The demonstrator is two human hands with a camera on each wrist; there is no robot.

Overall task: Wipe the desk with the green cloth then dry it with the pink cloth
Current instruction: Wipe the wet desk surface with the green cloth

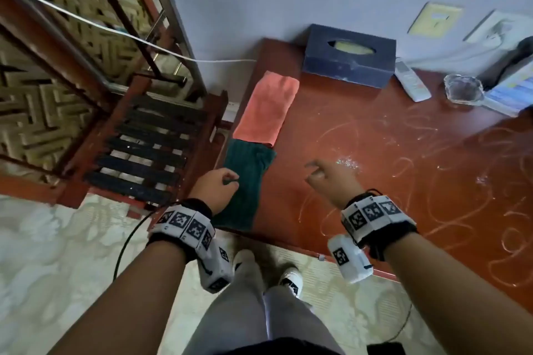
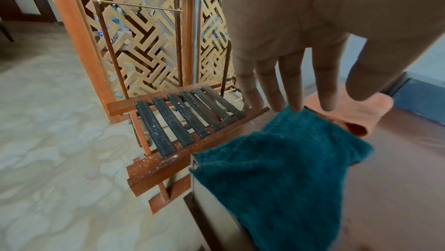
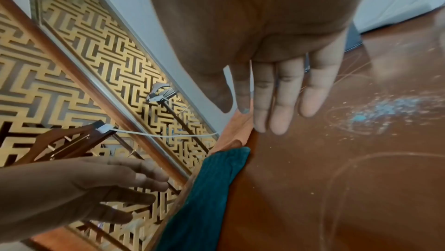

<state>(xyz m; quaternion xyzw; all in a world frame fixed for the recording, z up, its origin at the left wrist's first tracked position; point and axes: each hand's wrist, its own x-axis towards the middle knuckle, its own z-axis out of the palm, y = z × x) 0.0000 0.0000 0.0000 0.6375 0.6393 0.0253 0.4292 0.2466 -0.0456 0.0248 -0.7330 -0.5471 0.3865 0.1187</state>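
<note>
A dark green cloth lies folded at the desk's left edge, with a pink cloth just beyond it. My left hand hovers over the green cloth's left side, fingers straight in the left wrist view, holding nothing. To its right, my right hand hangs above the red-brown desk, fingers loosely spread and empty. The right wrist view shows the right hand above the desk, with the left hand beside the green cloth. Chalky scribbles and a patch of spilled powder mark the desk.
At the back of the desk stand a dark tissue box, a white remote, a glass ashtray and a printed card. A wooden slatted rack sits left of the desk, close to my left hand.
</note>
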